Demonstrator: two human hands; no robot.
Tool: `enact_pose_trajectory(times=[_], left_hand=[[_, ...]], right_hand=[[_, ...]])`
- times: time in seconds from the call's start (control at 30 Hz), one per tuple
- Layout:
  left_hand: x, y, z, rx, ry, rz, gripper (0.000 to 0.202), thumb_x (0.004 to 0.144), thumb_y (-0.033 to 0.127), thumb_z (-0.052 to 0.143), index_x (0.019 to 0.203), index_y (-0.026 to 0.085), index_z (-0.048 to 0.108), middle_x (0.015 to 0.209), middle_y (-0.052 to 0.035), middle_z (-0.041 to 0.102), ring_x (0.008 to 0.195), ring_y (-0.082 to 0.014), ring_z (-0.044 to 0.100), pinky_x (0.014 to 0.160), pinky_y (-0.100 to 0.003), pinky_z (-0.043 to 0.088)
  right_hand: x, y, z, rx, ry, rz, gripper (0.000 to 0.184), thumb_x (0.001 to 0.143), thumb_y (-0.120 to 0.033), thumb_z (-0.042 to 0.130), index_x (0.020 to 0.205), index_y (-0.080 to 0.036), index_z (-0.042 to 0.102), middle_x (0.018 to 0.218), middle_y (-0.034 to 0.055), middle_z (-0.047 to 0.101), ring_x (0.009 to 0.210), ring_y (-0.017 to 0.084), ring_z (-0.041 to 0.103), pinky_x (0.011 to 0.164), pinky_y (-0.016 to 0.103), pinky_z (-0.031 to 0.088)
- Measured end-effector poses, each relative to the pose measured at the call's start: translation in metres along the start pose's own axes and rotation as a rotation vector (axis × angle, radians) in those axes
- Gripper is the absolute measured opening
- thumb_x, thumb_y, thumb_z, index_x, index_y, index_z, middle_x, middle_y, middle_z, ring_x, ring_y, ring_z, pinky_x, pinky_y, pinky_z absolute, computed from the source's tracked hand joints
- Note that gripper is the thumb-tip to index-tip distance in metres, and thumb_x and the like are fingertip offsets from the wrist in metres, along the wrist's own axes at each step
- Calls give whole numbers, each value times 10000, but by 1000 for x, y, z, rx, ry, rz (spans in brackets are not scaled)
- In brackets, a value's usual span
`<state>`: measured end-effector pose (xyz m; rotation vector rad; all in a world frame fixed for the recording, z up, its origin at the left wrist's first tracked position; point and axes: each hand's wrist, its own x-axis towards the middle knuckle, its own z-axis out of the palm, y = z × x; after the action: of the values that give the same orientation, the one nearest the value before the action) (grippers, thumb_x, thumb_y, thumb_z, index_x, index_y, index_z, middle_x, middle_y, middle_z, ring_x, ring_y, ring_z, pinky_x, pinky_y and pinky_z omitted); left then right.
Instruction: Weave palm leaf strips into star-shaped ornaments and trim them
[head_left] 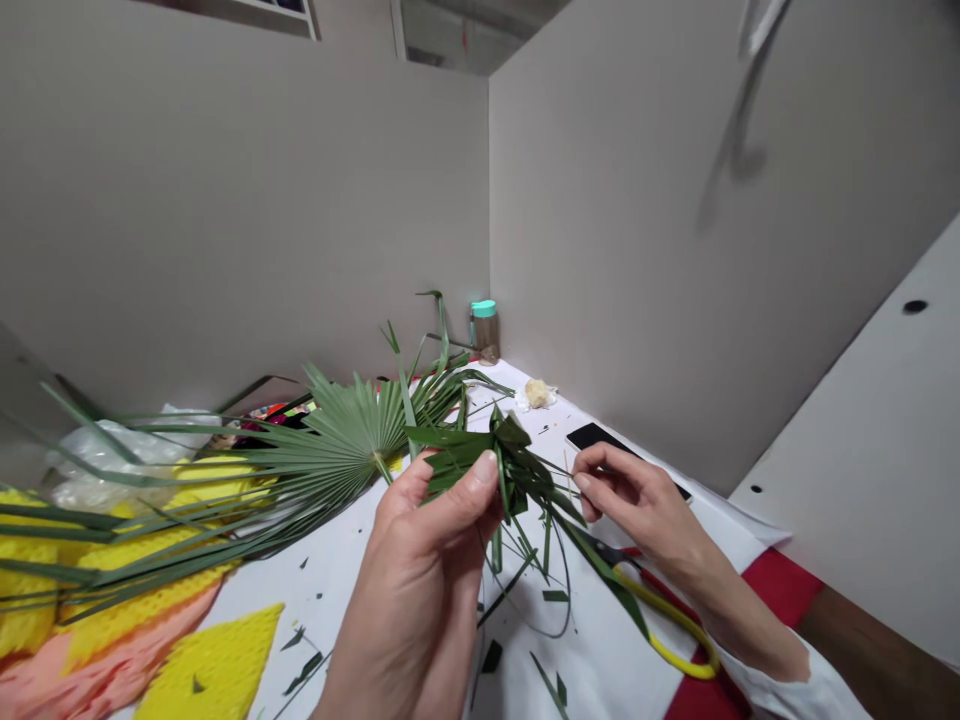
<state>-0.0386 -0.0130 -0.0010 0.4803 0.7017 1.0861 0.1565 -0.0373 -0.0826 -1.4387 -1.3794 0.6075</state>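
My left hand (431, 530) is closed around a small bundle of folded green leaf strips (487, 455), thumb pressed on top. My right hand (637, 500) pinches a thin strip end at the bundle's right side, fingers curled. Loose strip ends hang down from the bundle toward the table. A large fan-shaped palm leaf (330, 450) lies just left of my left hand, its long blades spreading to the left.
Yellow-and-red-handled scissors (660, 610) lie under my right wrist. A black phone (600, 440) sits by the right wall. A teal-lidded jar (485, 330) stands in the corner. A plastic bag (120, 455), yellow cloth (187, 670) and leaf scraps cover the table.
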Motion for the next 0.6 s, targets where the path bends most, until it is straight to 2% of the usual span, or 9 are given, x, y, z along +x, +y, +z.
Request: enact_pose_trajectory(times=[0.2, 0.33, 0.47, 0.6], left_hand=[[2, 5, 0, 18, -38, 23, 317, 707, -67, 658, 895, 182, 607, 922, -23, 694, 792, -126, 658, 753, -244, 572], [1, 6, -3, -28, -77, 6, 303, 700, -70, 642, 878, 175, 659, 930, -35, 709, 816, -152, 670, 780, -296, 586], [9, 10, -8, -153, -281, 0, 225, 671, -66, 656, 670, 157, 678, 727, -11, 690, 680, -117, 642, 719, -242, 571], [21, 13, -9, -176, -506, 12, 102, 722, 49, 711, 659, 130, 711, 646, -28, 667, 612, -122, 617, 643, -245, 535]], right_hand=[[-12, -2, 4, 0, -4, -3, 181, 936, -348, 541, 812, -216, 553, 586, -26, 571, 548, 156, 569, 549, 289, 421], [-21, -4, 9, -22, 2, -11, 169, 960, -322, 518, 831, -220, 557, 590, -33, 559, 537, 145, 544, 528, 272, 405], [-40, -16, 15, -38, 5, -77, 192, 966, -312, 486, 800, -237, 547, 695, -28, 540, 572, 134, 546, 554, 262, 433], [-57, -30, 19, -132, -73, -248, 166, 966, -207, 454, 814, -259, 496, 750, -34, 544, 652, 136, 583, 601, 231, 478]])
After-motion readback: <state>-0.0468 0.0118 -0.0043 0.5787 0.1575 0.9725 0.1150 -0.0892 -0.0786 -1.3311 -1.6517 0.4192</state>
